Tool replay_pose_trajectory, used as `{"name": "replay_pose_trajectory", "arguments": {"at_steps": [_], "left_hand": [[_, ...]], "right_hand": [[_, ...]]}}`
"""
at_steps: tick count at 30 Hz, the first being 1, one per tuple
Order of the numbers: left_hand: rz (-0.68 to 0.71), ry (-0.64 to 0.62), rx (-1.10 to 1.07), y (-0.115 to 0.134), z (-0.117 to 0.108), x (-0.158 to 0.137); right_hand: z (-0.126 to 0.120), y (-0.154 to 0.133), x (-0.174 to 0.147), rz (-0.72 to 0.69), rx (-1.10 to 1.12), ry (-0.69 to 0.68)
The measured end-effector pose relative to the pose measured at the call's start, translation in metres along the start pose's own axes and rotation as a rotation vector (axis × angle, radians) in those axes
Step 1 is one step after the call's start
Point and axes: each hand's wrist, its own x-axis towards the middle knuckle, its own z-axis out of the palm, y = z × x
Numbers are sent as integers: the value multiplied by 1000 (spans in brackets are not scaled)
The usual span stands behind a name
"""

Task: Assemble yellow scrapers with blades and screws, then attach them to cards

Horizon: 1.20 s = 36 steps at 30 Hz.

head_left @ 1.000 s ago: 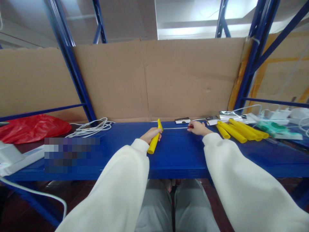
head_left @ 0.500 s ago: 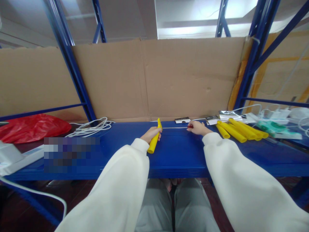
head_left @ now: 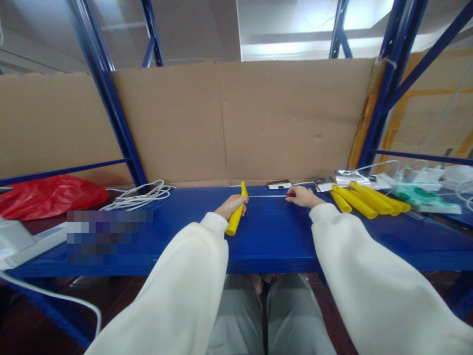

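My left hand [head_left: 229,205] is wrapped round a yellow tube [head_left: 233,225] that has a narrow, tapered far end. I hold the tube at a slant above the blue tabletop, its wide end toward me. To the right, the fingers of my right hand [head_left: 302,195] close on the red handle of a screwdriver [head_left: 268,196]. The thin metal shaft runs level toward the left hand and reaches the tube's side near my thumb. Whether its tip is inside the tube or only touches it, I cannot tell.
Several more yellow tubes [head_left: 364,202] lie in a pile at the right, beside a green and white packet [head_left: 421,197]. Small black-and-white cards [head_left: 279,184] rest along the cardboard wall [head_left: 221,123]. At the left are a coiled white cable [head_left: 142,195] and a red bag [head_left: 55,195].
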Motion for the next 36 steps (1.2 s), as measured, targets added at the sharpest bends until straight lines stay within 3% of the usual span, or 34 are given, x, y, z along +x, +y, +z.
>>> {"name": "replay_pose_trajectory", "arguments": {"at_steps": [36], "left_hand": [[-16, 6, 45, 2, 0, -4]], "right_hand": [[4, -3, 1, -66, -25, 41]]}}
